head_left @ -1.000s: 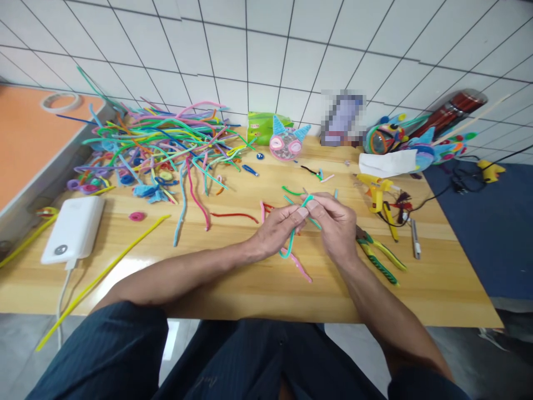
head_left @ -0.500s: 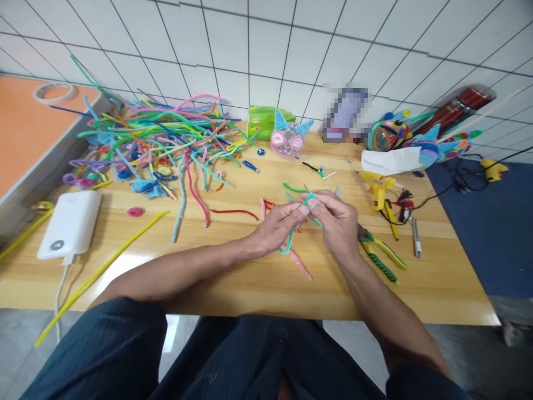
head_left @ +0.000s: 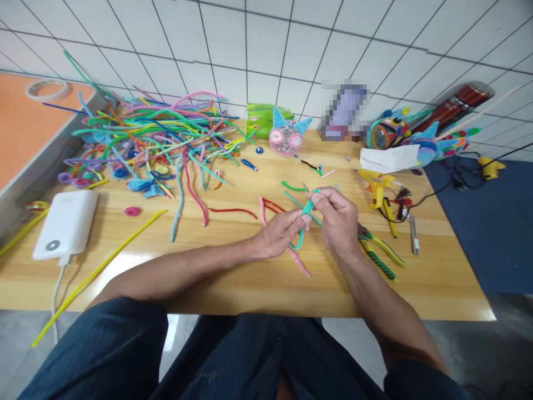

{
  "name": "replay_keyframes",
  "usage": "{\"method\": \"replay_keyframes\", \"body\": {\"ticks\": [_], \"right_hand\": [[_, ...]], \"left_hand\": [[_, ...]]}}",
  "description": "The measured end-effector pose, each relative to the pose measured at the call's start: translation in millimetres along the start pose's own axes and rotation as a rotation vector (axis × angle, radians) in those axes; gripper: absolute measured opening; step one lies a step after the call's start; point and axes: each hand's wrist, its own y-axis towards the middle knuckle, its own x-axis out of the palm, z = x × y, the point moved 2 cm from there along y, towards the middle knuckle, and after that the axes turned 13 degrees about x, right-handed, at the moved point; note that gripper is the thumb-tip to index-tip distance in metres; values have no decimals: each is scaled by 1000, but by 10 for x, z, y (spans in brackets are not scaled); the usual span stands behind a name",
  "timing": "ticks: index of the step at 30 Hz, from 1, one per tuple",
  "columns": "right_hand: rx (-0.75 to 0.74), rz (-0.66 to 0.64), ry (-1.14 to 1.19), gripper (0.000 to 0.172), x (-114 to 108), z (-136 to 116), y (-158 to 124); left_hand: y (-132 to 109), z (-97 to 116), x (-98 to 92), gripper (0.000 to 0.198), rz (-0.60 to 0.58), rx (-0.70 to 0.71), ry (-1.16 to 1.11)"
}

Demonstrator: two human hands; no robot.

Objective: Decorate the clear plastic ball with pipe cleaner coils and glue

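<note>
Between my two hands is a teal pipe cleaner [head_left: 307, 208], bent double at its upper end. My left hand [head_left: 280, 232] pinches its folded strands from below, and a loop of it hangs under those fingers. My right hand [head_left: 338, 221] pinches the bend at the top between thumb and fingers. Under and around the hands lie a pink pipe cleaner piece [head_left: 300, 263], a green piece [head_left: 293, 186] and a red one [head_left: 233, 211]. Green-and-yellow pliers [head_left: 380, 254] rest beside my right wrist, their jaws partly hidden.
A tangled heap of pipe cleaners [head_left: 158, 130] fills the back left. A pink-eyed ornament with blue ears [head_left: 286, 139] stands by a green packet [head_left: 257, 121]. At right are a yellow glue gun [head_left: 377, 186], a cutter knife [head_left: 414, 235] and a red flask [head_left: 456, 111]; a white power bank [head_left: 66, 223] lies left.
My left hand has slid down and slightly away from my right fingers, so more of the doubled teal pipe cleaner shows between them. The hanging loop has moved right.
</note>
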Motion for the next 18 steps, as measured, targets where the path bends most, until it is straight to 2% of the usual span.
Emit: {"method": "replay_keyframes", "body": {"ticks": [5, 10, 15, 18], "right_hand": [[2, 81, 119, 18, -41, -66, 79], [-9, 141, 180, 22, -68, -146, 153], [8, 139, 178, 23, -68, -143, 159], [24, 126, 197, 22, -76, -122, 171]], "left_hand": [[-29, -6, 45, 42, -107, 19, 132], [-4, 2, 34, 39, -57, 42, 191], [3, -10, 40, 42, -145, -125, 6], [2, -28, 46, 49, -156, -224, -139]]}}
